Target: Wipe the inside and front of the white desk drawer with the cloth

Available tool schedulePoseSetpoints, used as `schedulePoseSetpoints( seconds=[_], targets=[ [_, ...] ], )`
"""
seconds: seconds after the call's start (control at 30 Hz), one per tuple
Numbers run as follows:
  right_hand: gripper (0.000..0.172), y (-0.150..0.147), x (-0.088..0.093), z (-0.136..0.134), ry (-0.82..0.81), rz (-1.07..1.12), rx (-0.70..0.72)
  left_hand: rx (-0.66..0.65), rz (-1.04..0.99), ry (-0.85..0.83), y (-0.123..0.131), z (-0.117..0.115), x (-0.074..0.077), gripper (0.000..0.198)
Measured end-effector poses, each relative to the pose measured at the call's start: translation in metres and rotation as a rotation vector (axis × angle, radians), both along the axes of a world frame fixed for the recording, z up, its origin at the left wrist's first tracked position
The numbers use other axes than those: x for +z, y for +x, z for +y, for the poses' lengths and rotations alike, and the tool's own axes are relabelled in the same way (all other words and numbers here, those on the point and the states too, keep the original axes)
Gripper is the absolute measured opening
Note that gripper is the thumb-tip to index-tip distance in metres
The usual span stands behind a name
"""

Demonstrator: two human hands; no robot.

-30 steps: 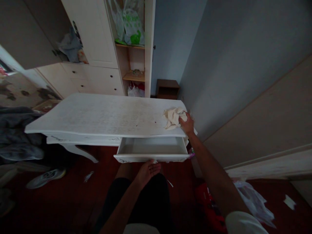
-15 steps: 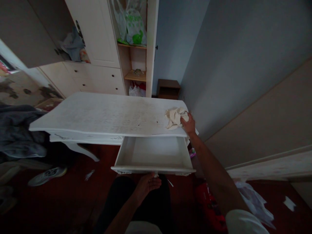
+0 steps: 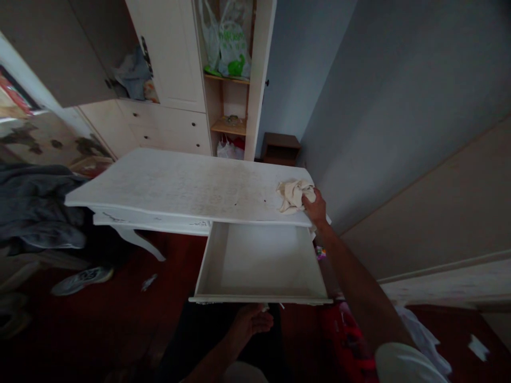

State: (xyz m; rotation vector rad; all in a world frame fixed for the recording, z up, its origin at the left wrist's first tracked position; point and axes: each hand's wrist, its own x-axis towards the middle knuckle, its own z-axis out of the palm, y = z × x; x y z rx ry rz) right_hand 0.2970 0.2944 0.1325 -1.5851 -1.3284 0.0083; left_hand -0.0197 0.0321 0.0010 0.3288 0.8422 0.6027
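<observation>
A white desk [image 3: 179, 178] with dark smudges on its top has one drawer [image 3: 263, 260] pulled far out, and no object shows inside it. Beneath the drawer's front edge, my left hand [image 3: 251, 323] is closed around the drawer knob [image 3: 265, 307], of which only a bit shows. At the right end of the desktop, my right hand [image 3: 315, 206] grips a crumpled cream cloth [image 3: 294, 196] that lies on the surface.
Behind the desk stands a white wardrobe [image 3: 179, 58] with plastic bags [image 3: 233, 50] on a shelf. A grey wall [image 3: 383, 96] runs along the right. Dark clothing [image 3: 35, 207] lies left, a shoe [image 3: 82, 280] and a red bag [image 3: 345, 340] on the floor.
The drawer has come further out towards me, and my left hand has moved with it at the knob. My right hand stays on the cloth. The view has shifted slightly.
</observation>
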Motion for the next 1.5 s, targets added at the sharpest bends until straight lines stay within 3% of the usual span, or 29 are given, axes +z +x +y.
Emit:
schedulePoseSetpoints(
  seconds=[0.37, 0.83, 0.97, 1.07, 1.2, 1.37, 1.5],
  targets=[
    [0.060, -0.002, 0.002, -0.002, -0.052, -0.029, -0.025, 0.002, -0.016, 0.006, -0.003, -0.011, -0.004, 0.038],
    [0.044, -0.016, 0.008, -0.011, -0.138, -0.107, -0.036, -0.045, -0.032, 0.066, -0.006, -0.011, -0.043, 0.052],
    [0.042, -0.029, 0.017, -0.020, -0.152, -0.042, -0.114, -0.060, -0.009, 0.073, -0.005, -0.008, -0.045, 0.053],
    [0.042, -0.045, 0.022, -0.033, -0.100, 0.046, -0.131, -0.059, 0.001, 0.079, -0.005, -0.006, -0.039, 0.051],
    [0.039, -0.073, 0.020, -0.070, -0.083, 0.168, -0.010, -0.104, 0.033, 0.068, -0.005, -0.005, -0.031, 0.049],
    [0.034, -0.102, 0.011, -0.130, -0.320, 0.099, 0.234, -0.144, 0.060, 0.056, -0.006, -0.005, -0.027, 0.057],
    [0.035, -0.110, -0.006, -0.155, -0.475, 0.000, 0.128, -0.140, 0.061, 0.076, -0.007, -0.006, -0.022, 0.056]
  ],
)
